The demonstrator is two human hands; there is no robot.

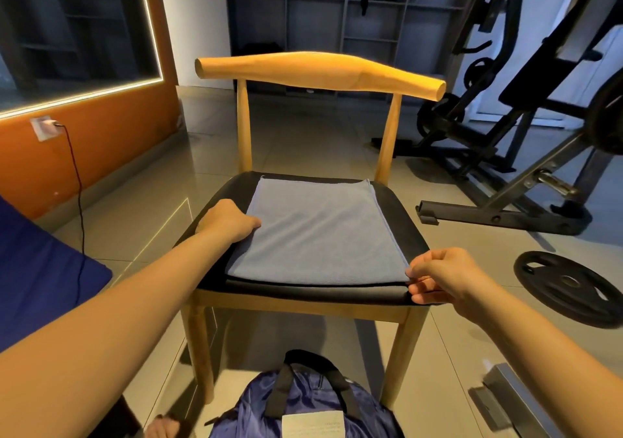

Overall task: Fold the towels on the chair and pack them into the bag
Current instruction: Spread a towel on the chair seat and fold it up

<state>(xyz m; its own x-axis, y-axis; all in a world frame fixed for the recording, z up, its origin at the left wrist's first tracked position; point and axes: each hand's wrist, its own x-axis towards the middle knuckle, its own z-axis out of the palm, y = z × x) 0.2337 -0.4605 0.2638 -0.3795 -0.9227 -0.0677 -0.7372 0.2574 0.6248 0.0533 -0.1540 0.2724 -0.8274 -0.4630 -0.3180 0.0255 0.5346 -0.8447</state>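
Glossy grey floor tiles [303, 140], wall to wall in a gym room. Right hand [438, 279] low and right of centre, thumb and forefinger pinched on the near right corner of the towel [317, 235], other fingers curled in behind. Left hand [229, 221] left of centre, back upward, fingers curled down at the towel's left edge, thumb tip on the cloth; real grip on that edge impossible to tell, fingertips hidden under the knuckles. Both forearms bare, reaching in from the lower corners of the frame. Towel pale blue-grey, spread flat and smooth in the middle of the frame, covering most of the black padded seat [404, 208], seamed hem along its right side. Seat part of a wooden chair [242, 127] with a curved backrest [323, 73] above centre. Directly below the chair, at the bottom edge, a navy bag [303, 410] on the floor, black handles upright, pale label [313, 424] on its front. Right of the chair, a black weight plate [569, 287] flat on the tiles. Upper right, a dark gym machine [505, 100], its base bar reaching toward the chair. Left side, an orange wall [101, 140] with a white socket [42, 127] and a black cable [79, 201] hanging down. Far left edge, dark blue fabric [43, 269]. Top of the frame, grey shelving [337, 9].
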